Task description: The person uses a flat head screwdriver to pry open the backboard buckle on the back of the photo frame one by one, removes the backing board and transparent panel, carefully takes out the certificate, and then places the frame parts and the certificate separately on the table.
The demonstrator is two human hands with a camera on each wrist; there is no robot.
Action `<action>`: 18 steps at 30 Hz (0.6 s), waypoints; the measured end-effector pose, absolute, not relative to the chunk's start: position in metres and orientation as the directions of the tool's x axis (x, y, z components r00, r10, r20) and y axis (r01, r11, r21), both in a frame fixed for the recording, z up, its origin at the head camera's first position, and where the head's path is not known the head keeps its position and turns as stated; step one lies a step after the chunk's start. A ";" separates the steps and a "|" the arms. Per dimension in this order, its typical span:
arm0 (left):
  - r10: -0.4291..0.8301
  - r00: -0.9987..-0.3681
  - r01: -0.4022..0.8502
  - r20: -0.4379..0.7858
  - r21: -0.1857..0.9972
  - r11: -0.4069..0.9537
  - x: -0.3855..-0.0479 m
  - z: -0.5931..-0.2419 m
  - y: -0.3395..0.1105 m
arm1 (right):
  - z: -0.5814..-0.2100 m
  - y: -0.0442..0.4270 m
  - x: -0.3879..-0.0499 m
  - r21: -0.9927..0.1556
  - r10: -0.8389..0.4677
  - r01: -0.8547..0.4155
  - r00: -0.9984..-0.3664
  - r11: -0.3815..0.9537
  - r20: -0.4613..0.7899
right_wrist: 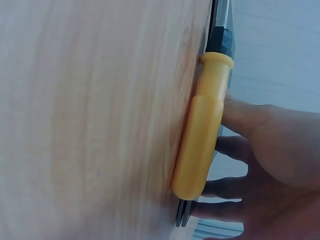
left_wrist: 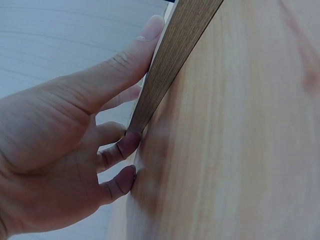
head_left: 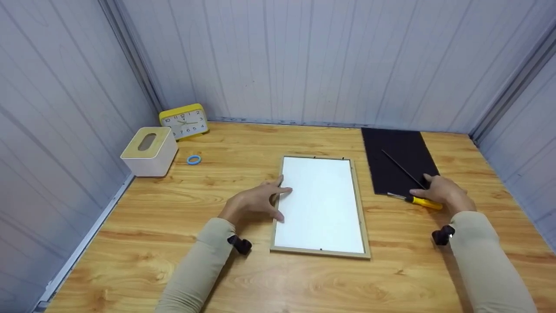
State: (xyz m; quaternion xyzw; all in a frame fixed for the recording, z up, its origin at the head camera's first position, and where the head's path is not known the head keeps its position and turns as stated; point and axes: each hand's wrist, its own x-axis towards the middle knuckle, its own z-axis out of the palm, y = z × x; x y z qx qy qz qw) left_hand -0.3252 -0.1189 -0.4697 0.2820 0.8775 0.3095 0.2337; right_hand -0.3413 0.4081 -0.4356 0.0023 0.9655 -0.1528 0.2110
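A picture frame [head_left: 364,217] with a thin light-brown border and a white panel lies flat on the table. My left hand [head_left: 258,199] rests at its left side, thumb and forefinger reaching over the border [left_wrist: 167,65] and the lower fingers along its outer side. My right hand [head_left: 445,191] is over the lower right corner of a black board [head_left: 391,163], fingers spread. A screwdriver [head_left: 425,202] with a yellow handle [right_wrist: 200,135] lies at the board's near edge, beside my right thumb. Whether that thumb touches it is unclear. A thin dark strip [head_left: 402,167] crosses the board diagonally.
At the back left stand a yellow clock [head_left: 184,121] and a white tissue box [head_left: 150,163] with a wood-look lid. A light-blue ring [head_left: 194,160] lies in front of them. Panelled walls [head_left: 286,61] border the wooden table [head_left: 304,287] at the back and sides.
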 end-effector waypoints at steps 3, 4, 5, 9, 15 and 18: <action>0.641 -0.732 0.351 -0.233 0.676 0.648 -0.326 -0.470 -0.119 | -0.434 0.408 -0.341 -0.305 -0.063 0.073 -0.908 0.950 -0.414; 0.641 -0.731 0.352 -0.235 0.675 0.649 -0.326 -0.470 -0.119 | -0.433 0.408 -0.341 -0.308 -0.062 0.075 -0.908 0.949 -0.415; 0.642 -0.730 0.353 -0.235 0.675 0.648 -0.326 -0.469 -0.119 | -0.433 0.408 -0.341 -0.310 -0.063 0.075 -0.909 0.948 -0.413; 0.644 -0.728 0.353 -0.238 0.675 0.648 -0.326 -0.469 -0.119 | -0.433 0.408 -0.342 -0.324 -0.056 0.085 -0.914 0.942 -0.402; 0.645 -0.727 0.358 -0.237 0.670 0.651 -0.327 -0.472 -0.119 | -0.430 0.412 -0.340 -0.325 -0.041 0.090 -0.926 0.941 -0.375; 0.643 -0.727 0.365 -0.239 0.660 0.657 -0.327 -0.473 -0.119 | -0.428 0.414 -0.340 -0.346 -0.039 0.086 -0.940 0.934 -0.340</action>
